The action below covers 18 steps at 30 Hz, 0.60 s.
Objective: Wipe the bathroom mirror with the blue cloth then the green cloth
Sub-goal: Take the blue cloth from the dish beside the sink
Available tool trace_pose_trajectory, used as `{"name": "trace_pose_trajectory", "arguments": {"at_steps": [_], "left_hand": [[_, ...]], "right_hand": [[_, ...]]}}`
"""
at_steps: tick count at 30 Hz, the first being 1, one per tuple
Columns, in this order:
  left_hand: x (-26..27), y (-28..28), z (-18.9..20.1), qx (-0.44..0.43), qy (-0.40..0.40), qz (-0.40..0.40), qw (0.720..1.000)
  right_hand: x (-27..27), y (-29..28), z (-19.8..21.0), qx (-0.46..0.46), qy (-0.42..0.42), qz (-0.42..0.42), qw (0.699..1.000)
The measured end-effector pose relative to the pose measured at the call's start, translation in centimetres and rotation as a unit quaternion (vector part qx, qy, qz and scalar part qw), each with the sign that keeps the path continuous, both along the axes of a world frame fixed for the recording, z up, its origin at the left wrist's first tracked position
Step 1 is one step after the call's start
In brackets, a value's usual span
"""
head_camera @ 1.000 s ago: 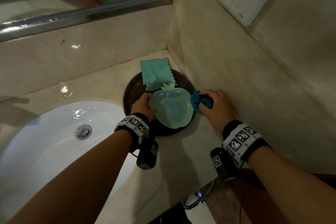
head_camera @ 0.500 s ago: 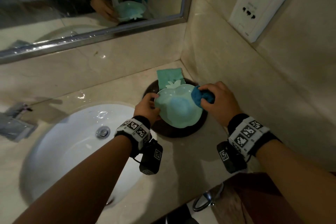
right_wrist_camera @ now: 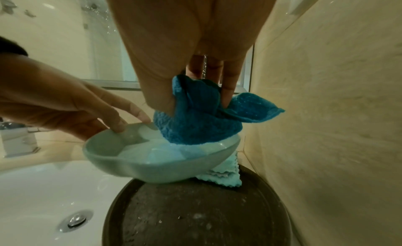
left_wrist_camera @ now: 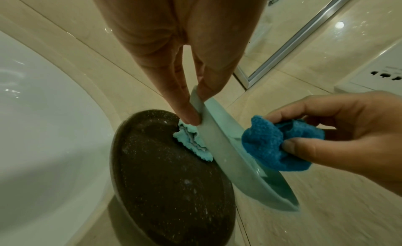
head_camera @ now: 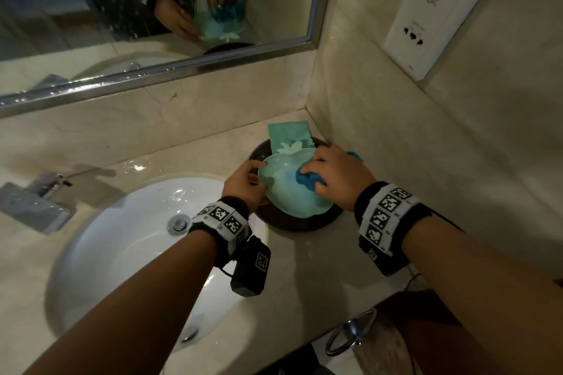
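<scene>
Blue, nubbly microfibre filled the right hand (head_camera: 336, 178): the bunched blue cloth (right_wrist_camera: 195, 115) was clamped in a tight grip between thumb and curled fingers, its lower folds pressed into the hollow of the pale green apple-shaped plastic dish (head_camera: 292, 189). One loose corner of that cloth stuck out toward the beige marble side wall (head_camera: 426, 146), which stood close by the knuckles and left little room on that side. The left hand (head_camera: 243, 184) pinched the dish by its near-left rim, thumb inside and fingertips (left_wrist_camera: 189, 115) beneath, holding it tilted, its far edge resting on the folded green cloth with scalloped edges (head_camera: 289, 134). That green cloth lay at the back of the round dark speckled stone tray (head_camera: 292, 224), its far end hanging past the tray's rim toward the corner where the two walls met. The tray sat on the glossy marble desk (head_camera: 304, 283), hard against the side wall and just beside the curved lip of the white oval basin (head_camera: 122, 237). Open desk showed in front of the tray, toward the person. Above the backsplash ran the steel-framed bathroom mirror (head_camera: 152, 9), its lower edge well clear of both hands. A white socket plate (head_camera: 432, 15) was fixed high on the side wall.
</scene>
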<state>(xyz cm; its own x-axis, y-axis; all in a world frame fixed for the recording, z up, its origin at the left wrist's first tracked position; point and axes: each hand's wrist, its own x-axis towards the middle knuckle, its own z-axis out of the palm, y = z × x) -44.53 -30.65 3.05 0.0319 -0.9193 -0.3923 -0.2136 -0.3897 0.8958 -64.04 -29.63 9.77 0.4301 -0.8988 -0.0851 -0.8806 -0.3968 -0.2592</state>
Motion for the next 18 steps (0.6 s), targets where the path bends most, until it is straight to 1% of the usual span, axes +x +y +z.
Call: {"name": "trace_pose_trajectory", "arguments": {"at_steps": [5,9,13,15,18], "left_hand": [[-0.4,0.1,0.1,0.006,0.013,-0.006,1.000],[-0.6,0.0,0.2,-0.002,0.014,-0.006,1.000],[-0.7,-0.1,0.2,-0.008,0.000,-0.020,1.000],[-0.8,-0.1,0.1,-0.010,-0.008,-0.025,1.000],[-1.0,-0.2,-0.2,-0.008,-0.009,-0.025,1.000]], "right_hand": [[0.1,0.3,-0.3,0.025,0.049,0.017,0.998],[-0.2,0.4,-0.6,0.020,0.041,0.012,0.999],[-0.6,0.5,-1.0,0.039,0.061,0.020,0.997],[-0.9,0.5,-1.2,0.043,0.041,0.015,0.998],[-1.8,0.5,-1.3,0.017,-0.048,-0.026,0.998]]}}
